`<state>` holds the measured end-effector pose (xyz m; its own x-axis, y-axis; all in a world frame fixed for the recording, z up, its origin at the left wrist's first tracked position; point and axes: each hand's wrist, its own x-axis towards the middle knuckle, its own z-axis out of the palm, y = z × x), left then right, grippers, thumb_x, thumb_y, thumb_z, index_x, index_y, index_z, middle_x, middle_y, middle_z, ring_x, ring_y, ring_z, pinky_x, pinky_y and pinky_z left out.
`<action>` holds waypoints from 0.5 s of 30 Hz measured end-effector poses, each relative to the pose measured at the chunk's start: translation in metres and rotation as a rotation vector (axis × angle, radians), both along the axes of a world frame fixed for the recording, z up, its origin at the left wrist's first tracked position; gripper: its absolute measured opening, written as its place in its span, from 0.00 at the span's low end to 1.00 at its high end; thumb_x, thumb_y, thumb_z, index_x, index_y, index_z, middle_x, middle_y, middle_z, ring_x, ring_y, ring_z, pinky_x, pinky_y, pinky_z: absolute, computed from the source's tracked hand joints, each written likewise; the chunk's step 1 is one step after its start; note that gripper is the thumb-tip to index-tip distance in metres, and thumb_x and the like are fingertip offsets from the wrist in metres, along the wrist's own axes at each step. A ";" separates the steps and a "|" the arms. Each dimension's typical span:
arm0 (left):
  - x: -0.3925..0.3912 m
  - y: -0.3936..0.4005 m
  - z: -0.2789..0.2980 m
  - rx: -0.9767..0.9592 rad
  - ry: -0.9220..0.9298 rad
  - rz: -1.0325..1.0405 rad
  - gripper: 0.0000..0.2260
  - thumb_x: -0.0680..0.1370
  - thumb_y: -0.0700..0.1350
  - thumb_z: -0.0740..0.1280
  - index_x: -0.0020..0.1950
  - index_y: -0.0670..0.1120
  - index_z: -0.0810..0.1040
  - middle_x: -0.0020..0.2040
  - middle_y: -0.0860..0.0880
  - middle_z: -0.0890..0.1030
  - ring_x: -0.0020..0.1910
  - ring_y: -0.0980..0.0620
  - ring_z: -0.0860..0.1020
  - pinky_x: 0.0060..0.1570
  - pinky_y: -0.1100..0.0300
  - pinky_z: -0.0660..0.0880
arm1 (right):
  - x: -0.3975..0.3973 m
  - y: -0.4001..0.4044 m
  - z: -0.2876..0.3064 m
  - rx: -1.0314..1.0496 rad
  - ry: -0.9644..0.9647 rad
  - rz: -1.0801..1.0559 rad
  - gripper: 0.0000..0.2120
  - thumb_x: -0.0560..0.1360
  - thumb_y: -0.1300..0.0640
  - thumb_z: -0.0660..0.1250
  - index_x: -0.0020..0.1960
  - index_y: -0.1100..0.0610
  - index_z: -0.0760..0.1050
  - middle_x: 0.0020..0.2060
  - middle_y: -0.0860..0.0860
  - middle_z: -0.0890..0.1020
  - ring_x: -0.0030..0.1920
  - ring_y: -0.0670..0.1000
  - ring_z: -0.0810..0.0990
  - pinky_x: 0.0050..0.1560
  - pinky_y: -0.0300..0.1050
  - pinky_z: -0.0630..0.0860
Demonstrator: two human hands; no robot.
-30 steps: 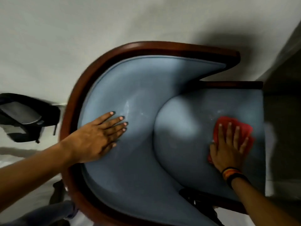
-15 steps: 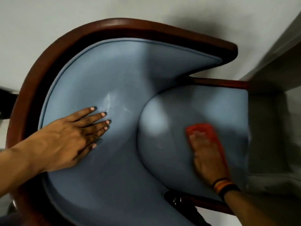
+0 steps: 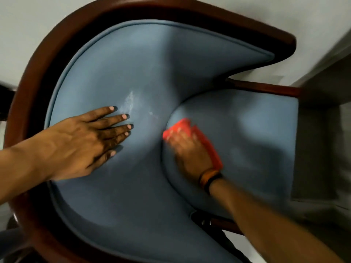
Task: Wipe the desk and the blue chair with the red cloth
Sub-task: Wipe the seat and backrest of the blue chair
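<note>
The blue chair (image 3: 144, 76) fills the view from above, with padded blue upholstery inside a curved dark wooden frame (image 3: 34, 59). My left hand (image 3: 83, 141) lies flat on the curved backrest, fingers spread, next to a whitish smear. My right hand (image 3: 190, 150), blurred, presses the red cloth (image 3: 197, 137) onto the seat cushion (image 3: 247, 133) at its left edge, where the seat meets the backrest. The cloth sticks out beyond my fingertips and along the right side of the hand. A dark and orange band sits on that wrist.
A pale floor (image 3: 209, 12) surrounds the chair. A grey-brown surface (image 3: 322, 141) rises at the right, close to the seat's front edge. The chair's wooden arm (image 3: 266, 88) runs along the seat's far side.
My right hand has slid the red cloth leftward across the seat, from near its front to the backrest junction. My left hand stays flat on the backrest. The view has moved closer.
</note>
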<state>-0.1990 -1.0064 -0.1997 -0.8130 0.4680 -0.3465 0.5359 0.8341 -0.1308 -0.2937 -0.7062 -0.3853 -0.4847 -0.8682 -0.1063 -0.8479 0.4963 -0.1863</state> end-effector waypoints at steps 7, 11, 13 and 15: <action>-0.003 0.013 0.016 -0.052 -0.006 0.030 0.28 0.85 0.55 0.49 0.78 0.43 0.71 0.78 0.45 0.74 0.83 0.43 0.63 0.83 0.40 0.58 | 0.026 0.207 -0.008 0.122 -0.117 -0.001 0.30 0.84 0.44 0.55 0.85 0.44 0.54 0.85 0.49 0.57 0.86 0.56 0.53 0.84 0.62 0.50; -0.003 0.011 0.014 -0.047 -0.025 0.026 0.30 0.86 0.57 0.43 0.79 0.44 0.70 0.80 0.46 0.71 0.84 0.43 0.60 0.83 0.39 0.58 | -0.084 0.148 -0.007 0.070 -0.019 -0.635 0.31 0.82 0.49 0.51 0.85 0.50 0.56 0.84 0.55 0.61 0.85 0.59 0.56 0.83 0.64 0.53; -0.002 0.008 0.012 -0.038 -0.026 0.023 0.30 0.86 0.57 0.44 0.80 0.44 0.70 0.80 0.46 0.71 0.84 0.43 0.60 0.83 0.39 0.59 | -0.122 0.078 -0.004 0.099 -0.033 -0.696 0.33 0.79 0.50 0.54 0.85 0.52 0.58 0.83 0.56 0.62 0.84 0.59 0.58 0.84 0.62 0.51; -0.003 0.007 0.009 -0.048 -0.024 0.022 0.29 0.86 0.57 0.46 0.80 0.44 0.69 0.80 0.46 0.71 0.85 0.43 0.60 0.83 0.39 0.58 | -0.131 0.008 -0.002 0.084 -0.071 -0.620 0.34 0.78 0.50 0.57 0.84 0.54 0.60 0.82 0.56 0.64 0.84 0.60 0.59 0.83 0.63 0.52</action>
<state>-0.2015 -0.9999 -0.1908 -0.8141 0.4327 -0.3874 0.5212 0.8385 -0.1588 -0.4243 -0.6978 -0.3873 -0.8844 -0.4156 -0.2123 -0.3853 0.9070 -0.1701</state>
